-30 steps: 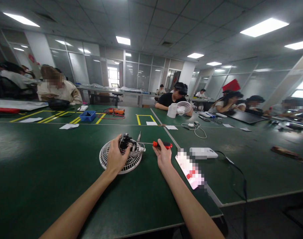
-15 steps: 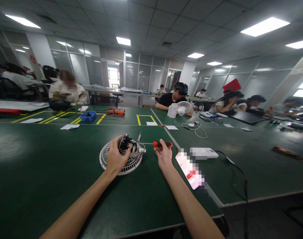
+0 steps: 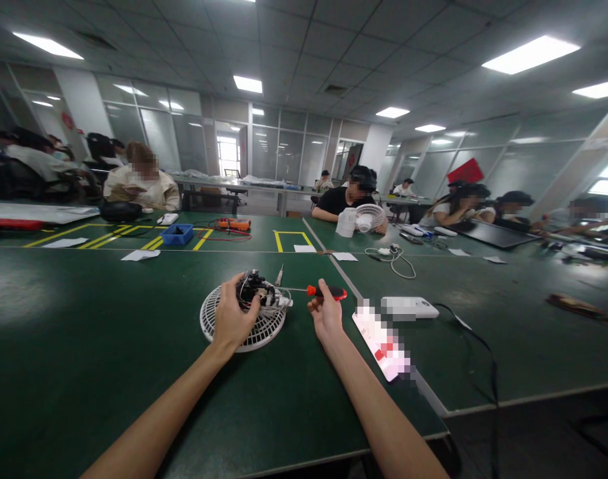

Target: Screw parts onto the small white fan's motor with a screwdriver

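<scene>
A white round fan grille [image 3: 258, 338] lies flat on the green table, with a black fan motor [image 3: 253, 287] and a bundle of wires on top. My left hand [image 3: 234, 311] is wrapped round the left side of the motor, thumb in front. In my right hand [image 3: 326, 311] is a screwdriver [image 3: 328, 291] with a red and black handle, held level between thumb and fingers. Its shaft points left to the motor's right side; whether the tip touches a screw I cannot tell. Just behind the shaft lies a small pen-like tool [image 3: 279, 275].
Right of my right hand lie a phone with a lit screen [image 3: 381, 342] and a white power bank [image 3: 408, 307] with a black cable. Farther back are a blue bin [image 3: 177, 233], an orange meter [image 3: 233, 224] and a white cable [image 3: 398, 259]. A co-worker opposite handles another fan [image 3: 368, 217].
Both hands stay almost in place. The fingers of my right hand have shifted slightly on the screwdriver handle. The person at the back left has moved a little.
</scene>
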A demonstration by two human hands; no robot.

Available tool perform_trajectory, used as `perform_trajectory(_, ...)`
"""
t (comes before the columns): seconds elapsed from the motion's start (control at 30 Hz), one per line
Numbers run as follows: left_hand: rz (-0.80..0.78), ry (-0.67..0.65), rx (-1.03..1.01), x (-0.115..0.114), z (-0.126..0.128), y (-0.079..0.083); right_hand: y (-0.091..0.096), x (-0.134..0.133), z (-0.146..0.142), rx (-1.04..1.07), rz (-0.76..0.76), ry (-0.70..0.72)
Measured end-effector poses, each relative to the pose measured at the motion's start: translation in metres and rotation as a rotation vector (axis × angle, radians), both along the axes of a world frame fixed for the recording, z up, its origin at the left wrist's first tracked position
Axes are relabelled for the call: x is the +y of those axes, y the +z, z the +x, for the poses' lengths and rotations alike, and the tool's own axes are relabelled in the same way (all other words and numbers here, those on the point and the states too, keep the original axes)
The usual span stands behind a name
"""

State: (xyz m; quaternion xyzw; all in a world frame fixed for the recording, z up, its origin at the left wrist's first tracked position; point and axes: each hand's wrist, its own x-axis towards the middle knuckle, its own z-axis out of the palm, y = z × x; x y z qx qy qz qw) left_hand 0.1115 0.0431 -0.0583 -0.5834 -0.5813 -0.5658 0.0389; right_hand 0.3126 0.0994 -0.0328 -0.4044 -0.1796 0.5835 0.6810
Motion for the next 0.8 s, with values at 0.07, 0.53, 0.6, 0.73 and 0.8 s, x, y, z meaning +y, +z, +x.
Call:
perform_trajectory(0.07,-0.004,0.000,-0.001,0.000,0.000,0.000,0.002,-0.002,0.001,0.067,0.017,-0.005)
perform_trajectory(0.53,-0.015,0.002,-0.011,0.001,0.000,0.000,0.009,-0.009,-0.002,0.076,0.025,0.022)
perform_trajectory(0.6,-0.015,0.005,-0.016,0.000,0.000,0.001,0.012,-0.009,0.000,0.141,0.032,0.051)
perform_trajectory(0.73,-0.035,0.001,-0.014,-0.001,0.000,0.002,0.016,-0.008,0.003,0.133,0.017,0.088)
perform_trajectory(0.8,-0.046,0.005,-0.013,-0.001,0.000,0.002,0.015,-0.008,0.002,0.056,0.009,0.066)
